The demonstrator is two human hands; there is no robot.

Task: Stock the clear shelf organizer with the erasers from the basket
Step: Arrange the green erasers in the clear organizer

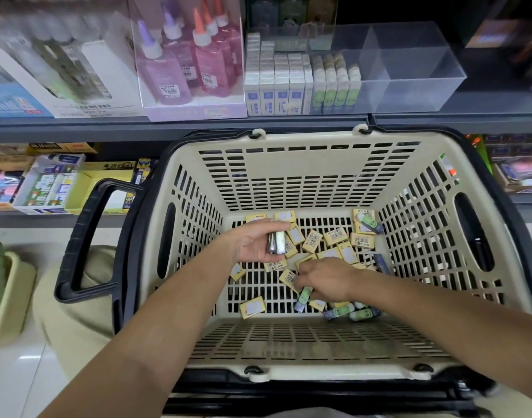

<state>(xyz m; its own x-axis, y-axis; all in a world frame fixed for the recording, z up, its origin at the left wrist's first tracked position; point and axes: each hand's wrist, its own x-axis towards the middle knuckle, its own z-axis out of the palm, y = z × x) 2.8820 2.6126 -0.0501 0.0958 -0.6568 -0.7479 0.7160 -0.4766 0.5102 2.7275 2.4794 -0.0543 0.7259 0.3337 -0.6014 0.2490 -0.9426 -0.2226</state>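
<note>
A cream slatted basket [304,140] with black handles sits below the shelf. Several small yellow boxed erasers [362,239] and green-sleeved erasers [340,312] lie scattered on its floor. My left hand [252,242] hovers inside the basket, palm up, holding a few stacked erasers [276,242]. My right hand [328,279] is lower and to the right, fingers pinched on a green-sleeved eraser [304,297]. The clear shelf organizer [415,70] stands on the upper shelf; its left compartments hold rows of white and green erasers, its right compartments show nothing inside.
Glue bottles in pink and purple display boxes [192,64] stand left of the organizer. A grey shelf edge [168,126] runs just above the basket. Lower shelves to the left hold yellow and white stationery boxes [102,182]. A green bin [5,291] sits on the floor.
</note>
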